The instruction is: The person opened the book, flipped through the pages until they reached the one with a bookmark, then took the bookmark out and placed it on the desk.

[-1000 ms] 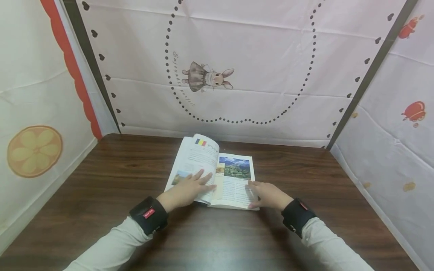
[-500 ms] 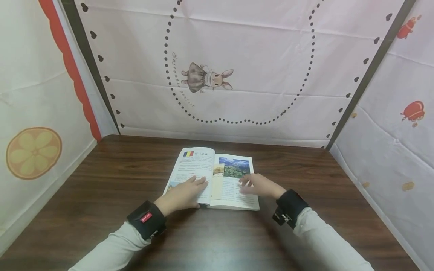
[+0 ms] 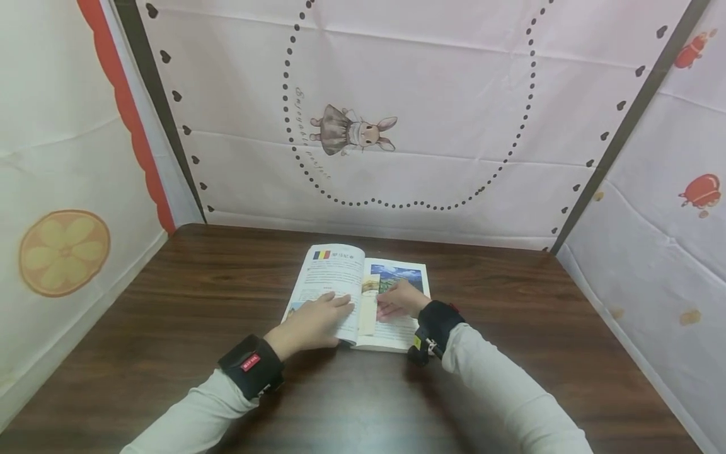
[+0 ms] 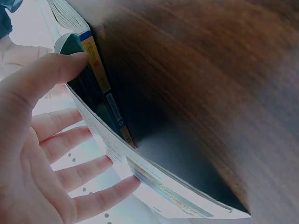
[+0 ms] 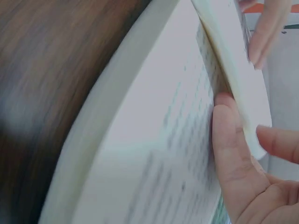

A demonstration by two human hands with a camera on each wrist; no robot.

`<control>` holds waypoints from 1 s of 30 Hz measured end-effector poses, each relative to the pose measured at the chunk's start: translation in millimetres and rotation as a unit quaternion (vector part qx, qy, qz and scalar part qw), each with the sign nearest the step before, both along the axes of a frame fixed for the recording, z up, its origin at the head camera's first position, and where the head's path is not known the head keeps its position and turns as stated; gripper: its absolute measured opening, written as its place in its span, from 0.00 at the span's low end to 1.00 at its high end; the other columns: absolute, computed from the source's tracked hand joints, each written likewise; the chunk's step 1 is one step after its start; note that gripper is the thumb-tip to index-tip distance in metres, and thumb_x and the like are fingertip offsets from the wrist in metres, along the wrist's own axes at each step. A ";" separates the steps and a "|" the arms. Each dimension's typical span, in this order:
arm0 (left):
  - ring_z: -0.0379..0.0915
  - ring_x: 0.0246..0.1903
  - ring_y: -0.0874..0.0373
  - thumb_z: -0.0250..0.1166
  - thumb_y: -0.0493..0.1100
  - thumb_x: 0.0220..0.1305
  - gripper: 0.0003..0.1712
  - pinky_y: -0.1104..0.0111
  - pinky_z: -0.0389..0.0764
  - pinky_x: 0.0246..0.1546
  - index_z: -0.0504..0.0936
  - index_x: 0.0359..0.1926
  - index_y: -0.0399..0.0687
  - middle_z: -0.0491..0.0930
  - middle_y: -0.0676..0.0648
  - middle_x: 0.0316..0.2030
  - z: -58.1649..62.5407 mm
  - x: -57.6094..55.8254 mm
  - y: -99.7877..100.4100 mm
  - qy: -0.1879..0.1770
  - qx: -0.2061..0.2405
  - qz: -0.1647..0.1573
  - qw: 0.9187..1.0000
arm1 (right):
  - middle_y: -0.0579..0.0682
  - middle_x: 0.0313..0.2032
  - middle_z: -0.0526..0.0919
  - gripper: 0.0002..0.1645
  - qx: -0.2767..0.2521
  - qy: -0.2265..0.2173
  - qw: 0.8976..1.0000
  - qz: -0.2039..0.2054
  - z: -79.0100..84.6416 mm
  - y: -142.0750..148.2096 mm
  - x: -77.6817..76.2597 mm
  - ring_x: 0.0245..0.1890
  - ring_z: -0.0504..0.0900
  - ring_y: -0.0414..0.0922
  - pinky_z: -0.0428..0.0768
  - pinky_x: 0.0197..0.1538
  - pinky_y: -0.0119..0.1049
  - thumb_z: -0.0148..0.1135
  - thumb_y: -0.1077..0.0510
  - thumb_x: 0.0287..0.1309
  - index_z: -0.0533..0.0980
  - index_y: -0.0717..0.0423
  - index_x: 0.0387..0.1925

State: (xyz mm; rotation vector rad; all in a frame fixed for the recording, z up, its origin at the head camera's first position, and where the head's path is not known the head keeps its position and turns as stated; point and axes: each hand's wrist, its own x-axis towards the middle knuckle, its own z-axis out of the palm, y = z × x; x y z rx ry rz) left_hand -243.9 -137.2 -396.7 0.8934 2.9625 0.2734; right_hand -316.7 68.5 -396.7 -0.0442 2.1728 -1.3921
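Observation:
An open book (image 3: 334, 271) lies on the table, its left page showing a small flag and printed text, its right page a landscape photo. My left hand (image 3: 314, 321) rests its fairly straight, spread fingers on the left page; in the left wrist view its thumb (image 4: 70, 65) is by the book's lower edge, near the yellow-and-blue spine (image 4: 97, 65). Along the gutter on the right page lies a cream bookmark (image 3: 367, 312) with a picture at its top. The right hand (image 3: 401, 299) pinches its right edge, the thumb (image 5: 229, 135) at its underside in the right wrist view.
Dark wood tabletop (image 3: 187, 302) surrounds the book. A white printed cloth (image 3: 454, 113) with a rabbit figure hangs behind the table, and more cloth closes in both sides.
The left page has settled flatter under the left hand. My right hand has moved left from the right page's outer edge to the bookmark and now pinches it.

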 end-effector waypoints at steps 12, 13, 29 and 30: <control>0.61 0.65 0.38 0.73 0.44 0.48 0.39 0.45 0.69 0.58 0.71 0.62 0.43 0.68 0.43 0.64 3.2 -3.6 3.8 -0.012 -0.009 0.008 1.000 | 0.53 0.25 0.80 0.08 0.034 0.061 0.997 -0.031 -3.3 -11.8 3.8 0.19 0.80 0.39 0.84 0.31 0.34 0.56 0.66 0.60 0.74 0.64 0.25; 0.61 0.65 0.38 0.73 0.44 0.48 0.39 0.45 0.69 0.58 0.71 0.62 0.43 0.69 0.42 0.64 3.1 -3.6 3.3 -0.011 -0.009 0.007 1.000 | 0.53 0.25 0.79 0.08 0.030 0.061 0.997 -0.032 -3.8 -9.0 2.7 0.20 0.80 0.40 0.84 0.32 0.34 0.55 0.66 0.60 0.73 0.64 0.25; 0.63 0.62 0.36 0.73 0.43 0.47 0.38 0.44 0.70 0.56 0.73 0.60 0.40 0.71 0.40 0.62 -2.6 -4.8 1.3 0.008 0.008 -0.003 1.000 | 0.46 0.21 0.72 0.12 0.098 0.059 0.993 -0.016 -3.6 143.7 -3.7 0.21 0.74 0.38 0.82 0.34 0.36 0.53 0.64 0.62 0.74 0.73 0.37; 0.63 0.62 0.36 0.73 0.43 0.47 0.38 0.44 0.70 0.56 0.73 0.60 0.40 0.71 0.40 0.62 -2.7 -5.2 1.5 0.009 0.008 -0.003 1.000 | 0.46 0.21 0.72 0.11 0.110 0.062 0.992 -0.015 -4.1 150.8 -1.6 0.21 0.74 0.38 0.82 0.34 0.36 0.52 0.64 0.61 0.74 0.73 0.35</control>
